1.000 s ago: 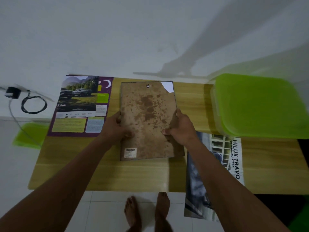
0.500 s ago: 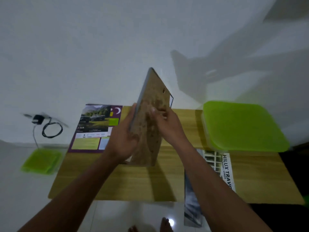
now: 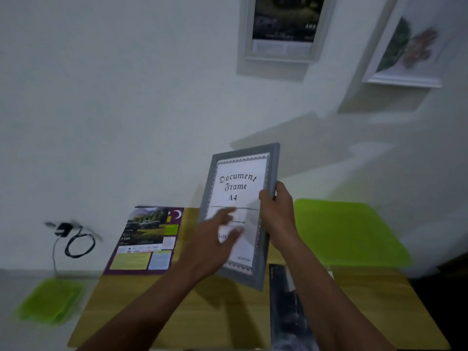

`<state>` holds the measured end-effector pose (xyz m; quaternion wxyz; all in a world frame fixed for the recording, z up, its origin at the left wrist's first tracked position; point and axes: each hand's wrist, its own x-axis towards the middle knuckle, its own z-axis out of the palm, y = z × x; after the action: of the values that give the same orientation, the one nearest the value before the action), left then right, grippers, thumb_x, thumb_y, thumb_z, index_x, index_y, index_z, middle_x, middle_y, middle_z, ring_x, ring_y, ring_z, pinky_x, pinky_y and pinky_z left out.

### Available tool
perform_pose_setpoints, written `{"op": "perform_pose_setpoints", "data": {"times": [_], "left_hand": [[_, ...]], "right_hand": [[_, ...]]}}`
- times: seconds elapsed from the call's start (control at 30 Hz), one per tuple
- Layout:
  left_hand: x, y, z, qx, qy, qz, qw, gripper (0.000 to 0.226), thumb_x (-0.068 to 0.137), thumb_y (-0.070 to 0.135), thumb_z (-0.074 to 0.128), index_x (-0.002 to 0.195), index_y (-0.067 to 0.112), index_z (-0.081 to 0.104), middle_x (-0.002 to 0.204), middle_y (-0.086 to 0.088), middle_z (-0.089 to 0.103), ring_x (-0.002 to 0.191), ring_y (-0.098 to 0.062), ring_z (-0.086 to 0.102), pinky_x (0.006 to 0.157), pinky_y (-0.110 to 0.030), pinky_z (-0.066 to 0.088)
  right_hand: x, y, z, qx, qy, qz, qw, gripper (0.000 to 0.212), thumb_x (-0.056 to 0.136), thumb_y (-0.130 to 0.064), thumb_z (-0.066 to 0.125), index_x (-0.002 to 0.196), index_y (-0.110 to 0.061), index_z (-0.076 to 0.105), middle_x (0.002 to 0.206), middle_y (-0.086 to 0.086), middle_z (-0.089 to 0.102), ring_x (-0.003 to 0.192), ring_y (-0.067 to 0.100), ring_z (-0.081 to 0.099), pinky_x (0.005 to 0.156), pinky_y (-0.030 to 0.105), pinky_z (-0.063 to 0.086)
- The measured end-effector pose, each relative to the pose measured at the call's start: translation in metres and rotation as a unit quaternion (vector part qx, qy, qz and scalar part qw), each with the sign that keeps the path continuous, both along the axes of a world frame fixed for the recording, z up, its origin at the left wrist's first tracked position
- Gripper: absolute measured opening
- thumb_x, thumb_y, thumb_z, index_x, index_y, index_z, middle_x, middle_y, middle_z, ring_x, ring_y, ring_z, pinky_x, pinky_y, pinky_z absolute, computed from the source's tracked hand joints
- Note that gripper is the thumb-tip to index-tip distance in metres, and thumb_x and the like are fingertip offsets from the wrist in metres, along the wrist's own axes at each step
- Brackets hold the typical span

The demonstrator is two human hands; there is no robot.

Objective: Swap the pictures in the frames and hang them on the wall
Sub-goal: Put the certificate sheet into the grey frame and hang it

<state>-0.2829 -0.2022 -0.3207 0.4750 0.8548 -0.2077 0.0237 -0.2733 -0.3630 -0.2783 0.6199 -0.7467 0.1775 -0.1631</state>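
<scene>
Pretty dim with a greyish-green cast, and the light's coming from behind and to the left, since the grey frame (image 3: 240,191) throws a big soft shadow up the wall (image 3: 126,97) toward 1-2 o'clock. The left hand (image 3: 212,239) is smeared with motion blur, and the green tray (image 3: 48,300) at 8 o'clock and the hung pictures (image 3: 283,29) at 12-1 o'clock are mushy and bent by the wide lens
</scene>
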Motion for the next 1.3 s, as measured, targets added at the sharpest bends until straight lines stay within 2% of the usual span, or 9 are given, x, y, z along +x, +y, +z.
{"op": "perform_pose_setpoints", "data": {"times": [0.07,0.13,0.27,0.47,0.77,0.9,1.1,1.2,1.3], "left_hand": [[0.026,0.014,0.011,-0.001,-0.066,0.119,0.991,0.051,0.091,0.032,0.063,0.136,0.042,0.041,0.13,0.005,0.056,0.12,-0.016,0.052,0.102,-0.043,0.044],[0.054,0.031,0.035,-0.019,-0.01,0.192,0.981,0.069,0.091,0.021,0.063,0.148,0.039,0.028,0.143,-0.002,0.045,0.129,-0.024,0.044,0.107,-0.044,0.039],[0.08,0.059,0.092,-0.178,0.177,0.072,0.965,0.071,0.094,0.001,0.055,0.147,0.041,0.032,0.119,-0.005,0.068,0.106,-0.027,0.065,0.094,-0.049,0.051],[0.086,0.107,0.148,-0.198,0.122,0.02,0.972,0.083,0.091,-0.004,0.058,0.141,0.057,0.031,0.109,-0.005,0.07,0.1,-0.025,0.065,0.087,-0.046,0.055],[0.137,0.201,0.232,-0.175,-0.002,0.021,0.984,0.095,0.09,-0.008,0.057,0.141,0.064,0.019,0.115,-0.005,0.067,0.096,-0.018,0.064,0.082,-0.039,0.057],[0.172,0.245,0.273,-0.145,-0.047,0.006,0.988,0.095,0.09,-0.004,0.057,0.142,0.063,0.015,0.116,-0.008,0.063,0.099,-0.023,0.064,0.075,-0.035,0.057],[0.226,0.277,0.318,-0.108,-0.115,0.018,0.987,0.091,0.09,0.003,0.061,0.143,0.061,0.014,0.115,-0.009,0.061,0.104,-0.031,0.063,0.081,-0.053,0.057],[0.25,0.279,0.33,-0.105,-0.147,0.022,0.983,0.091,0.091,0.005,0.061,0.146,0.056,0.01,0.115,-0.005,0.06,0.102,-0.023,0.062,0.08,-0.046,0.059],[0.271,0.274,0.346,-0.097,-0.178,0.025,0.979,0.092,0.091,0.005,0.06,0.149,0.052,0.006,0.109,-0.001,0.06,0.094,-0.021,0.063,0.075,-0.039,0.059]], "right_hand": [[-0.003,-0.013,0.011,0.051,-0.025,0.029,0.998,0.022,0.097,-0.012,0.047,0.112,-0.026,0.056,0.089,0.012,0.065,0.071,0.022,0.06,0.061,0.035,0.05],[-0.002,-0.024,0.027,0.096,-0.051,0.058,0.992,0.045,0.097,-0.007,0.047,0.13,-0.038,0.049,0.092,0.004,0.073,0.076,0.019,0.067,0.065,0.034,0.055],[0.012,-0.033,0.06,0.128,-0.092,0.125,0.98,0.074,0.093,0.008,0.044,0.144,-0.046,0.036,0.096,-0.009,0.075,0.08,0.015,0.067,0.072,0.031,0.056],[0.045,-0.019,0.107,0.055,-0.126,0.229,0.964,0.085,0.093,0.009,0.051,0.151,-0.049,0.026,0.127,0.002,0.067,0.112,0.024,0.066,0.101,0.047,0.05],[0.112,0.066,0.196,-0.088,-0.213,0.278,0.932,0.096,0.094,0.0,0.061,0.149,-0.06,0.009,0.145,-0.007,0.052,0.119,0.019,0.06,0.095,0.044,0.055],[0.146,0.109,0.23,-0.11,-0.238,0.26,0.929,0.103,0.09,0.004,0.064,0.149,-0.059,0.007,0.137,0.002,0.057,0.113,0.023,0.062,0.093,0.043,0.056],[0.185,0.149,0.268,-0.131,-0.264,0.212,0.932,0.095,0.093,-0.003,0.062,0.152,-0.053,0.006,0.115,0.003,0.066,0.101,0.021,0.065,0.086,0.033,0.057],[0.201,0.158,0.289,-0.163,-0.278,0.177,0.93,0.097,0.092,-0.001,0.063,0.154,-0.048,0.005,0.107,0.006,0.068,0.093,0.019,0.067,0.078,0.024,0.056],[0.216,0.159,0.309,-0.182,-0.29,0.154,0.927,0.099,0.091,0.001,0.064,0.154,-0.047,0.005,0.108,0.005,0.067,0.096,0.024,0.067,0.083,0.035,0.058]]}}
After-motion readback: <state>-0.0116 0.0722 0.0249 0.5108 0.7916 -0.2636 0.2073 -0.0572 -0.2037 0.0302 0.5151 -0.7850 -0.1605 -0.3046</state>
